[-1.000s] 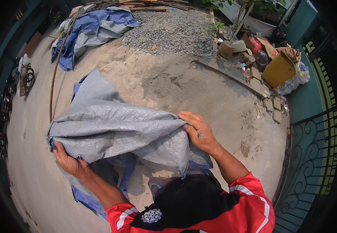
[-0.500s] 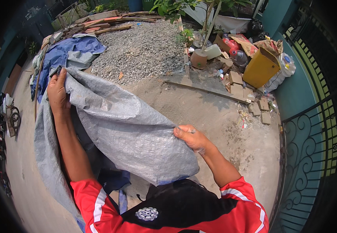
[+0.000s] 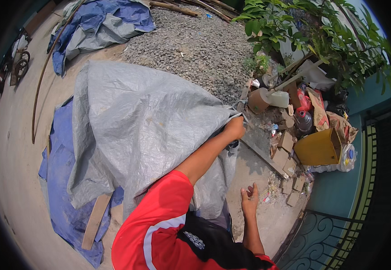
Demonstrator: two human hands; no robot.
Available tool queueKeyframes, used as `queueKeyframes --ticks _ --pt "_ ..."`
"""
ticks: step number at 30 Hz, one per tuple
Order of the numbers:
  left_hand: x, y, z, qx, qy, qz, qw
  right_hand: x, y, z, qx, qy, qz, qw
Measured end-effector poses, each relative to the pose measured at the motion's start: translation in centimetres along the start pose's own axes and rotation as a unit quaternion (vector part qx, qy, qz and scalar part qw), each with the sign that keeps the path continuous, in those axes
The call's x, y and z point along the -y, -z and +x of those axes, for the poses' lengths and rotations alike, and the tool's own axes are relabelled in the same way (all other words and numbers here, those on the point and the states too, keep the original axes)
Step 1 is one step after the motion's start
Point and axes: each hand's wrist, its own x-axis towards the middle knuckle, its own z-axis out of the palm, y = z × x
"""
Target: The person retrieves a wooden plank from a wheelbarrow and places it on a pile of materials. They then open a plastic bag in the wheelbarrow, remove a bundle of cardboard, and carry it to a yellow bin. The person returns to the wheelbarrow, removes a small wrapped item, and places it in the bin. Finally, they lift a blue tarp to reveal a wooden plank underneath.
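Observation:
A large grey tarp [image 3: 132, 117] hangs in broad folds in front of me, spread toward the left. My left hand [image 3: 235, 128] is closed round a bunched edge of it, with the left arm stretched across to the right. My right hand [image 3: 250, 202] is off the tarp, low on the right, fingers apart and nothing in them. A blue tarp [image 3: 62, 180] lies on the ground at the left, partly under the grey one, with a wooden board [image 3: 95, 222] across it.
Beyond lies a gravel heap [image 3: 182, 49], with another blue-and-grey tarp [image 3: 105, 27] beside it and a long pole [image 3: 47, 81] at the left. To the right are a potted plant [image 3: 259, 101], a yellow container [image 3: 319, 148], paving blocks [image 3: 281, 157], litter and a metal gate [image 3: 317, 238].
My left hand has swung from the far left to the right, carrying the tarp's edge across. My right hand has let go of the tarp and dropped lower. The view has turned.

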Motion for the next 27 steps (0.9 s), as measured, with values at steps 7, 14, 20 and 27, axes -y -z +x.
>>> queueKeyframes --ticks 7,14,20,27 --pt "4.7 -2.6 -4.3 -0.046 0.122 -0.007 0.991 20.4 -4.7 7.4 0.217 0.572 -0.268 0.744" --pt "8.8 -8.0 -8.0 -0.327 0.040 0.184 0.926 20.7 -17.5 12.2 0.320 0.622 -0.446 0.558" --pt "3.6 -5.6 -12.4 -0.169 0.218 -0.029 0.961 18.5 -25.6 15.7 0.338 0.534 -0.464 0.621" --pt "3.9 -6.5 -23.4 -0.402 0.308 0.013 0.862 27.4 -22.9 20.5 0.506 0.061 0.088 0.856"
